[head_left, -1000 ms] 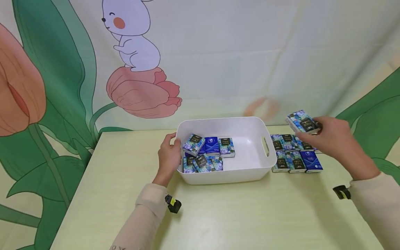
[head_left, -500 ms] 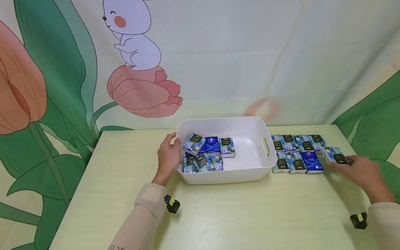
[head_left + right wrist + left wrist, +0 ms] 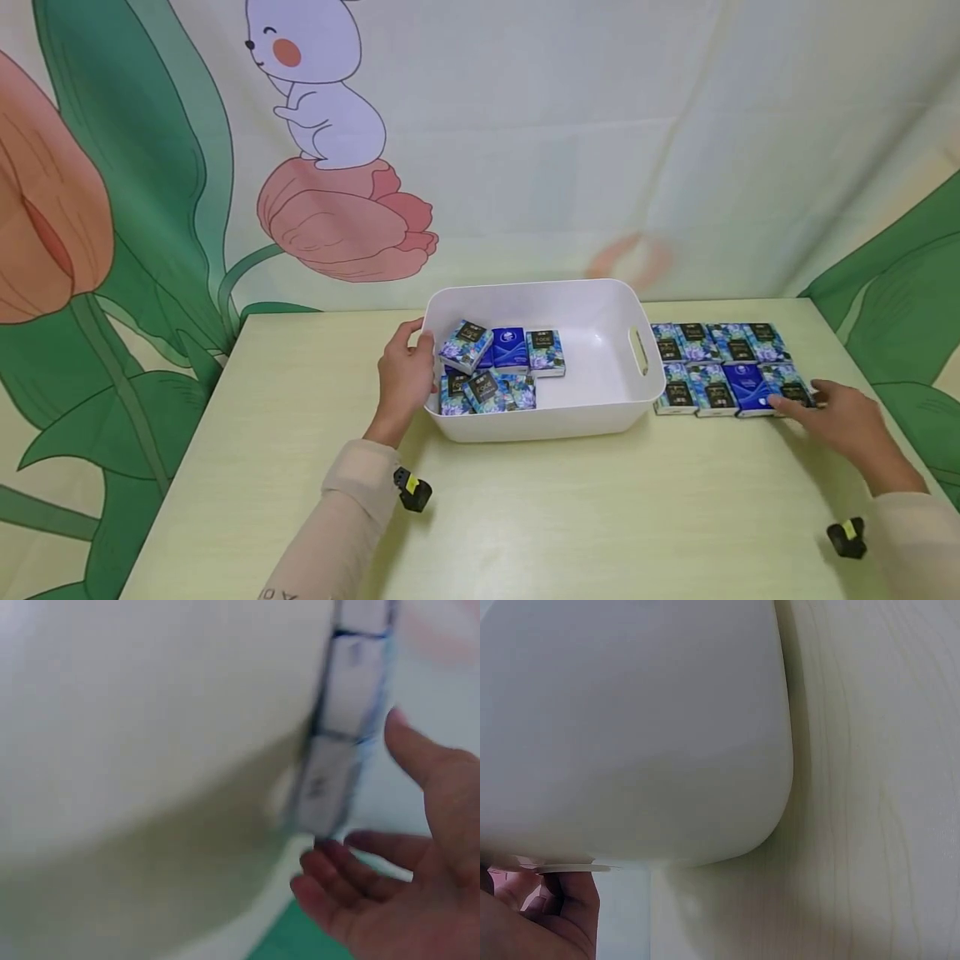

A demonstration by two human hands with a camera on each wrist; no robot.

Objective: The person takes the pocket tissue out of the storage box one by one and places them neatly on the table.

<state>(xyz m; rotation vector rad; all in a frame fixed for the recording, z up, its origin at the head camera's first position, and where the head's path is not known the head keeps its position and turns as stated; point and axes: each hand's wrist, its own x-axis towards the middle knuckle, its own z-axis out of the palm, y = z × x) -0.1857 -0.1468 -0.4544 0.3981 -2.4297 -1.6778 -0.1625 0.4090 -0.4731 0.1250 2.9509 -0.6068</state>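
A white plastic bin (image 3: 540, 423) stands mid-table with several blue floral tissue packs (image 3: 495, 367) lying in its left half. My left hand (image 3: 408, 367) grips the bin's left rim, thumb over the edge; in the left wrist view, the bin's wall (image 3: 630, 727) fills the frame above my fingers (image 3: 562, 915). Right of the bin, more tissue packs (image 3: 708, 367) lie in two rows. My right hand (image 3: 813, 404) rests with loose fingers against the end pack (image 3: 791, 387) of the near row. The right wrist view is blurred and shows the open right hand (image 3: 390, 885) beside a line of packs (image 3: 345, 727).
The pale wooden table (image 3: 525, 517) has bare surface in front of the bin and to its left. A printed cloth backdrop (image 3: 525, 150) hangs right behind the table. The table's right edge runs close to the packs.
My right hand carried a pack from above the far row down to the right end of the near row and set it there. The left hand and bin stayed still.
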